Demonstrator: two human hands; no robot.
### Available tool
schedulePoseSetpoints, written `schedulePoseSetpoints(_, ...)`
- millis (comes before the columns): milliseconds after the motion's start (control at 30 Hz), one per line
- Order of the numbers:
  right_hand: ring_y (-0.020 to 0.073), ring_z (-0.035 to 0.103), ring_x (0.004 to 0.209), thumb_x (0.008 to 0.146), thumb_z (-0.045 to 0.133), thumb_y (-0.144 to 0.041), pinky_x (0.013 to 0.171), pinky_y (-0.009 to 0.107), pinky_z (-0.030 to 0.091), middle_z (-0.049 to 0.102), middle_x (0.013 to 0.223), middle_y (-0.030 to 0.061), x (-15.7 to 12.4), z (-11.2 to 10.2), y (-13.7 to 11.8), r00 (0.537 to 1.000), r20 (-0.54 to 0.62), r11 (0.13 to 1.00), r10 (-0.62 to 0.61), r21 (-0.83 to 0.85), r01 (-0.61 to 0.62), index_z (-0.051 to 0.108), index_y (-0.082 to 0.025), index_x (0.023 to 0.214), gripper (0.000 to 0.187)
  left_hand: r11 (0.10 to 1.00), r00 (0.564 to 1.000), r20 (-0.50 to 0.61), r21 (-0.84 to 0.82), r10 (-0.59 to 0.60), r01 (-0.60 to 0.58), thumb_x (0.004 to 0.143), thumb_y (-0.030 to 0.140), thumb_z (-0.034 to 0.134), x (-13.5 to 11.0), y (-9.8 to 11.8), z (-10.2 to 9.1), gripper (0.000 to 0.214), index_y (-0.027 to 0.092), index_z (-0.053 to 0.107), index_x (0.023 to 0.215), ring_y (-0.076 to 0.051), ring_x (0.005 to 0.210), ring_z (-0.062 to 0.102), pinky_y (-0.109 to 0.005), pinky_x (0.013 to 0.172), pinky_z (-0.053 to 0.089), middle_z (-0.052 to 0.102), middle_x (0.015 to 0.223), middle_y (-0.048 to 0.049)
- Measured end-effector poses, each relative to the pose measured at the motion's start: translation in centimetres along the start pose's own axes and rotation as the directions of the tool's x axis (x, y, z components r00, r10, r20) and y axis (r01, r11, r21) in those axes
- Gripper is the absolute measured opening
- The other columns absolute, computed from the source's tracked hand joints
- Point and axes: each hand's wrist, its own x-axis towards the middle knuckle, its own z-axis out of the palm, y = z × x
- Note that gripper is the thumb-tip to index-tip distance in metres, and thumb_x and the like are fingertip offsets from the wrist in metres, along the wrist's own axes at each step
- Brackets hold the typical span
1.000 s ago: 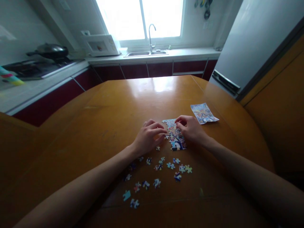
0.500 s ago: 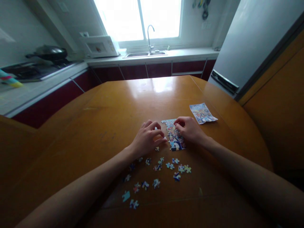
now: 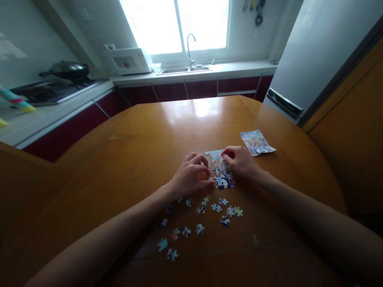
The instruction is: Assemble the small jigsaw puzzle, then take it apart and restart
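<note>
A partly assembled jigsaw puzzle (image 3: 221, 169) lies on the wooden table, with an uneven left edge. My left hand (image 3: 194, 173) is at that edge, its fingers curled. A small puzzle piece (image 3: 210, 179) shows between its thumb and index finger. Over the puzzle's upper right side rests my right hand (image 3: 237, 159), thumb and fingers pinched together; anything between the tips is too small to make out. Nearer to me lie several loose pieces, among them a plain teal piece (image 3: 162, 244) and a yellowish piece (image 3: 238, 211).
A creased picture sheet (image 3: 257, 142) lies beyond my right hand on the wooden table (image 3: 143, 139). Past the table are a counter with a sink (image 3: 182, 70), a microwave (image 3: 128, 61), a pan (image 3: 70, 69) on the stove and a fridge (image 3: 320, 44).
My left hand has shifted slightly right and toward me along the puzzle's left edge, the small piece moving with it. My right hand stays nearly in place. The camera view has shifted slightly.
</note>
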Motion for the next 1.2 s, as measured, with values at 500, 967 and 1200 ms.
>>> schedulePoseSetpoints(500, 0.017, 0.065, 0.068, 0.083, 0.059, -0.018, 0.064, 0.029, 0.047, 0.074, 0.076, 0.0059, -0.1, 0.3, 0.1, 1.0, 0.017, 1.0, -0.023, 0.005, 0.023, 0.072, -0.017, 0.082, 0.013, 0.989, 0.99, 0.012, 0.042, 0.144, -0.144, 0.074, 0.058, 0.077, -0.4, 0.8, 1.1, 0.032, 0.027, 0.076, 0.081, -0.022, 0.097, 0.053, -0.037, 0.093, 0.04, 0.066, 0.098, -0.0023)
schedulePoseSetpoints(967, 0.0151, 0.06, 0.071, 0.085, 0.062, -0.021, 0.066, 0.028, 0.044, 0.069, 0.08, 0.0035, -0.2, -0.7, -0.4, 0.963, 0.231, 0.989, -0.137, -0.02, 0.146, 0.073, -0.02, 0.09, 0.012, 0.961, 0.958, 0.08, 0.0, 0.274, -0.275, 0.091, 0.031, 0.058, -0.3, 0.3, -0.3, 0.027, 0.026, 0.071, 0.068, -0.022, 0.099, 0.053, -0.041, 0.09, 0.038, 0.07, 0.101, -0.0009)
schedulePoseSetpoints(1200, 0.0155, 0.058, 0.077, 0.078, 0.075, -0.028, 0.067, 0.027, 0.041, 0.067, 0.085, 0.0015, -0.6, -3.4, -1.5, 0.785, 0.579, 0.965, -0.223, 0.016, 0.262, 0.07, -0.021, 0.093, 0.017, 0.958, 0.949, 0.142, 0.011, 0.281, -0.286, 0.091, 0.03, 0.058, -0.2, 0.5, -0.2, 0.024, 0.029, 0.074, 0.074, -0.023, 0.103, 0.053, -0.041, 0.092, 0.038, 0.069, 0.102, -0.0014)
